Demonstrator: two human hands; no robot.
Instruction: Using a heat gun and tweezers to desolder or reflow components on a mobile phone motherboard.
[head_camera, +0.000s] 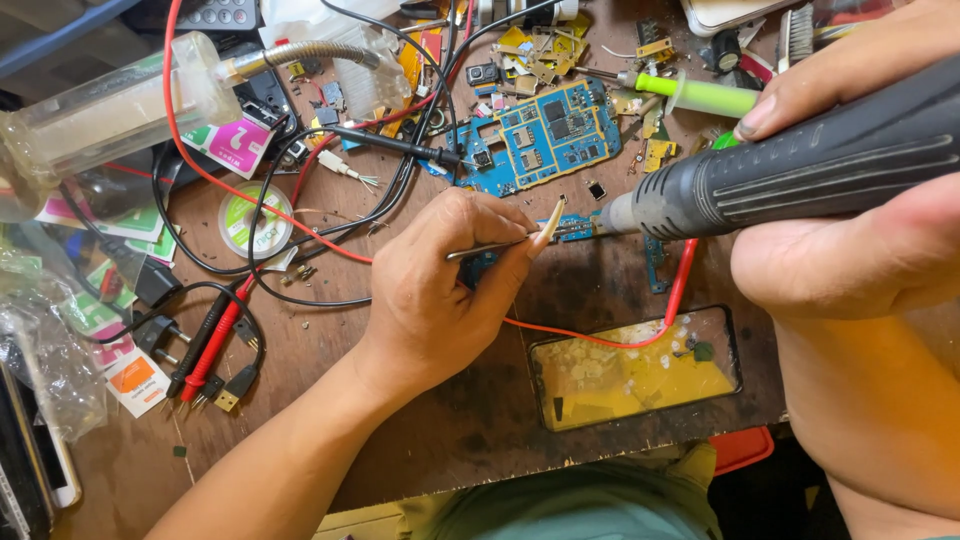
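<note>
Left hand: the left hand (440, 290) sits mid-frame, fingers pinched shut around slim metal tweezers (490, 247), tips pointing right.
Right hand: the right hand (850, 220) fills the right edge, wrapped tight around a dark grey hot-air tool (800, 170) that slants down toward centre.
Nozzle: its metal tip comes in just right of the tweezer tips, right at a small blue board piece (572, 228).
Small board: lying on the desk (420, 400) at centre, between tweezers and nozzle; whether the tweezers actually touch it, I can't tell.
Big board: a larger blue circuit board (545, 135) lies above it, upper centre, chips facing up.
Screwdriver: a green-handled screwdriver (690, 95) rests upper right, just above the tool.
Red wire: a red wire (600, 340) runs under the left hand and loops up beside the nozzle.
Phone frame: a black-rimmed phone frame with a yellow inside (635, 370) lies lower centre-right, near the desk edge.
Probes: red and black test probes (210, 345) lie lower left, well apart from the hands.
Solder reel: a small reel (250, 220) sits left of centre among tangled black cables.
</note>
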